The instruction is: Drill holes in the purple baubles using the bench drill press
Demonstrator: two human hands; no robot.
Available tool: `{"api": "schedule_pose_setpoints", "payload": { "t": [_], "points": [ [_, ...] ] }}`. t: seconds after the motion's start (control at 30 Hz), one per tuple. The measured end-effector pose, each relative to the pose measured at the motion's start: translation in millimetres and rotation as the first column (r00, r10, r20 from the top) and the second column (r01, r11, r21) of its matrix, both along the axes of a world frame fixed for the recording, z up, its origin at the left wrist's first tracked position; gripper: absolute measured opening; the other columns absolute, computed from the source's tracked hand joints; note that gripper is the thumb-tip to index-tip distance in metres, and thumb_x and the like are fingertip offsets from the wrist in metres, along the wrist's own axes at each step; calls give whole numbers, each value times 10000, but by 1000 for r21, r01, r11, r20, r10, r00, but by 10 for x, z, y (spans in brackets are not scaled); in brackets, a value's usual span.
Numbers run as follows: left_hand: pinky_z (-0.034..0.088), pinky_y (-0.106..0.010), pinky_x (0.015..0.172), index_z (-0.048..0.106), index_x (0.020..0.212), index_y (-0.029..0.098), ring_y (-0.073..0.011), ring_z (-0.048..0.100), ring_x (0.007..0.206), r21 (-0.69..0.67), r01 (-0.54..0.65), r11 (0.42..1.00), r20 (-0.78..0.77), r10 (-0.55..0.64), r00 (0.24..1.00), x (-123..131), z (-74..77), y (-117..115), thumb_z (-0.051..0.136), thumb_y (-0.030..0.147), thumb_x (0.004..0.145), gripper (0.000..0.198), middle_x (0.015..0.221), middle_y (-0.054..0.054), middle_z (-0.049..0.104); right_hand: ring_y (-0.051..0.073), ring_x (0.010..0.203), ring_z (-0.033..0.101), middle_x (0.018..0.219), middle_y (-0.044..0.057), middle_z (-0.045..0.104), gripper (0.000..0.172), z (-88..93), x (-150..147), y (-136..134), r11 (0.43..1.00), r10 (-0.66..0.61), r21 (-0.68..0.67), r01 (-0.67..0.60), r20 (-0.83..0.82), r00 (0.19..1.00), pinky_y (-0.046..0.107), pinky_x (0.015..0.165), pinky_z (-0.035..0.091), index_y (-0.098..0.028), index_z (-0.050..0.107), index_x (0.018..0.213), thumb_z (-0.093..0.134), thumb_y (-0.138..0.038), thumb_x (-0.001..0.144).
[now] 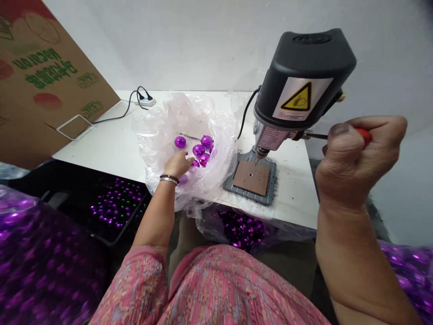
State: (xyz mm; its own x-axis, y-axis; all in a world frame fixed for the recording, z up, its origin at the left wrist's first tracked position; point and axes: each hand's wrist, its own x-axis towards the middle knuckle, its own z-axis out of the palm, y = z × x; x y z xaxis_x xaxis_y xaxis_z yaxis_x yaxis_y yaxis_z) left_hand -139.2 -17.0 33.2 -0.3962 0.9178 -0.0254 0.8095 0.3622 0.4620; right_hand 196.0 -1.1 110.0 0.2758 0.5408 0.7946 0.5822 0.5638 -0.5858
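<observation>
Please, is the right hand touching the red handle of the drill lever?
Touching. The head view shows the right hand closed around the red handle, with no gap between them.

My top [216, 284]: pink, patterned, w/ sleeve [144, 275] ending well back from L hand [177, 164]. Just behind that hand, 2 bracelets [169, 179]: dark beads + silver band.

Shiny purple baubles [199, 150] (loose) in a clear bag [158, 131]
</observation>
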Motion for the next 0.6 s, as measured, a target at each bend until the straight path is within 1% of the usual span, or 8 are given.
{"api": "schedule_pose_setpoints", "payload": {
  "t": [0.07,0.13,0.2,0.27,0.37,0.43,0.5,0.6],
  "points": [
    [476,-388,844,700,867,125,-336,662,975,-189,-1,982,-51,-9,999,-121,-163,46,669,443,799,327,915,-190,730,44,586,426,722,-22,463,254,-10,7,3,999,19,25,-20,9,1000,254,636,405,-173,468,801,527,-419,819],
    [471,-376,794,660,761,161,-312,667,886,-247,24,969,-42,-36,998,-117,-302,29,686,484,775,324,775,-142,707,39,582,419,725,-21,455,256,-16,10,-3,999,29,43,-30,19,999,249,632,399,-172,466,802,520,-421,830],
    [461,-358,750,630,751,177,-275,651,810,-203,38,978,18,-35,999,-44,-372,-10,732,456,727,298,709,-94,672,39,597,423,741,-13,464,250,-17,9,-17,999,26,46,-27,29,999,249,642,404,-170,466,801,508,-412,848],
    [451,-337,718,621,815,169,-232,625,770,-89,15,996,199,3,980,32,-355,-46,777,385,673,302,738,-73,661,46,627,443,745,-7,479,240,-11,8,-30,998,26,56,-28,49,998,246,647,404,-169,470,800,511,-398,853],
    [452,-298,680,583,1076,171,-168,612,758,141,-129,982,573,25,819,85,-191,-111,699,364,734,410,906,-70,664,54,642,455,717,-8,495,220,3,5,-34,996,26,82,-31,65,998,231,623,388,-167,483,792,529,-377,838],
    [458,-287,653,514,1224,216,-149,612,749,233,-168,958,723,-55,689,120,-37,-191,573,454,823,470,960,-64,646,50,617,439,693,-12,496,218,13,-3,-30,994,27,103,-33,63,998,227,597,373,-167,486,777,532,-375,822],
    [463,-299,633,502,1263,243,-156,601,737,257,-89,962,797,-159,583,213,95,-303,465,572,859,522,957,-75,639,50,605,429,680,-12,496,223,27,-17,-32,994,16,104,-21,53,998,228,587,370,-169,486,761,528,-382,809],
    [460,-326,615,515,1302,248,-168,588,728,238,91,967,871,-254,421,491,163,-470,494,661,808,644,1032,-113,649,48,599,424,666,-17,482,211,64,-43,-59,998,3,67,-5,40,999,223,588,374,-170,486,756,516,-372,809]
  ]
}}
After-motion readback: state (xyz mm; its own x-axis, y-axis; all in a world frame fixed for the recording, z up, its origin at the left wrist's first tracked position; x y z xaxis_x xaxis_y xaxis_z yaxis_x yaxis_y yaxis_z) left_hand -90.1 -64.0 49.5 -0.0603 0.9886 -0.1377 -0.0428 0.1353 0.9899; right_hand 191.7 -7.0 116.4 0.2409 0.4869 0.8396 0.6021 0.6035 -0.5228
